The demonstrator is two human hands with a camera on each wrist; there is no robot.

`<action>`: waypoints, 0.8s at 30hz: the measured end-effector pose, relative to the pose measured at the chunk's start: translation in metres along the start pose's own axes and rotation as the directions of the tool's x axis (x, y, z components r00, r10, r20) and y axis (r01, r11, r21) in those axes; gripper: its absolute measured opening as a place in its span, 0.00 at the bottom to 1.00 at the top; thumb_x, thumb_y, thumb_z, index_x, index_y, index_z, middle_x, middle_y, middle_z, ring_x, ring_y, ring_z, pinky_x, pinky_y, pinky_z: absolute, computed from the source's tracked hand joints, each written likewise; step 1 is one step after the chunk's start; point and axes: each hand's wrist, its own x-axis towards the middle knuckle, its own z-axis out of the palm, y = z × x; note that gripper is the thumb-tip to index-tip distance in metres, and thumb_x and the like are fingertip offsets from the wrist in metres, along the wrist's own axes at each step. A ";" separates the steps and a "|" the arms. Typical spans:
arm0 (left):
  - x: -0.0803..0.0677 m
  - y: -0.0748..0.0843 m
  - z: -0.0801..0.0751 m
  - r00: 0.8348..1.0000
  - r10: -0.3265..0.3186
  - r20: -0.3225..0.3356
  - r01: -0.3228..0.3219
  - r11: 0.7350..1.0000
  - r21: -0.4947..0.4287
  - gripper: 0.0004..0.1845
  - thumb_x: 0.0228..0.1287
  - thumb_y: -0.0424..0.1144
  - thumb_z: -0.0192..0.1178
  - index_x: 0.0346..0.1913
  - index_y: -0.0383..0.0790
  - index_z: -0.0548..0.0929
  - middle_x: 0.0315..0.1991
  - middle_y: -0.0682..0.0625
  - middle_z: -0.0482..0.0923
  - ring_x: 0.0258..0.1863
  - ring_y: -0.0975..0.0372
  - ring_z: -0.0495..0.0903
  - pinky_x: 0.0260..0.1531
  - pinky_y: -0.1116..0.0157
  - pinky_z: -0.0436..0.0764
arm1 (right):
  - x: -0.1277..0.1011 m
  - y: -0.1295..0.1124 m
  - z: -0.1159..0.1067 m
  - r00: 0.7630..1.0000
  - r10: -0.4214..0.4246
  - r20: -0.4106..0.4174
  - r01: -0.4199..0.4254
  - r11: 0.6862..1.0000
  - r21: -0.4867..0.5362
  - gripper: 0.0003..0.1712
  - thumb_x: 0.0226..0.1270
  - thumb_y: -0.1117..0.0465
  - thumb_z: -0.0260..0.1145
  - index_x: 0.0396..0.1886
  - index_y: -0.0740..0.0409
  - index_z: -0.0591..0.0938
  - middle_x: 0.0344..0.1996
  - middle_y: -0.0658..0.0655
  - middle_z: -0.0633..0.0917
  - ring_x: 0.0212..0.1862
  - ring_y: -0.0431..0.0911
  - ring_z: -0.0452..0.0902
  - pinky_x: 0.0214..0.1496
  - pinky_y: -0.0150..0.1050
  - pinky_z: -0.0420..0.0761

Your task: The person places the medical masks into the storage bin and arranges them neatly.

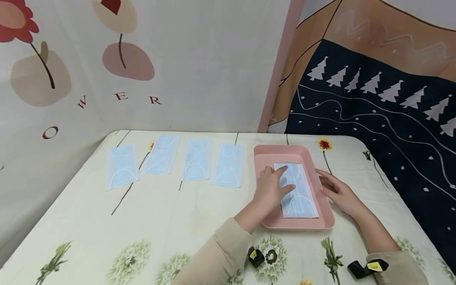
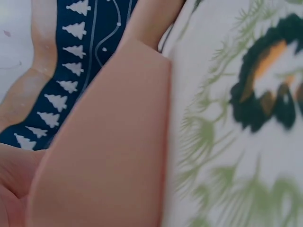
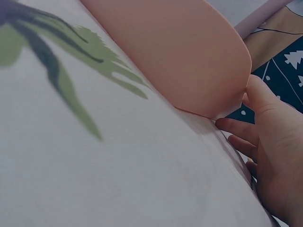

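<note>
Resting loose, uncurled fingers against the right wall of a pink plastic tray (image 1: 272, 153), the right hand (image 1: 341, 196) probably steadies it. Inside lies a pale blue pleated face mask (image 1: 302, 190). Over its left edge the left hand (image 1: 271, 186) spreads relaxed fingers, hiding part; I can't tell whether they touch. Beyond, leftward, four more masks (image 1: 228, 164) lie apart, likely spaced for easy lifting. Behind, a tree-printed navy cloth (image 1: 395, 114) runs out of view.

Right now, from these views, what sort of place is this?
Likely an indoor table setup, perhaps in a home or staged recording corner: a flower-print tablecloth, a pale backdrop with flowers and letters, and a navy tree-print backdrop.
</note>
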 end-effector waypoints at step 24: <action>0.015 -0.093 -0.078 0.963 0.070 -0.259 -0.124 0.972 -0.198 0.30 0.59 0.37 0.68 0.64 0.37 0.73 0.48 0.38 0.75 0.45 0.50 0.76 0.44 0.57 0.77 | 0.000 -0.004 0.002 1.000 0.028 -0.012 -0.028 0.999 -0.017 0.33 0.73 0.61 0.57 0.74 0.56 0.59 0.58 0.68 0.74 0.54 0.26 0.67 0.51 0.19 0.67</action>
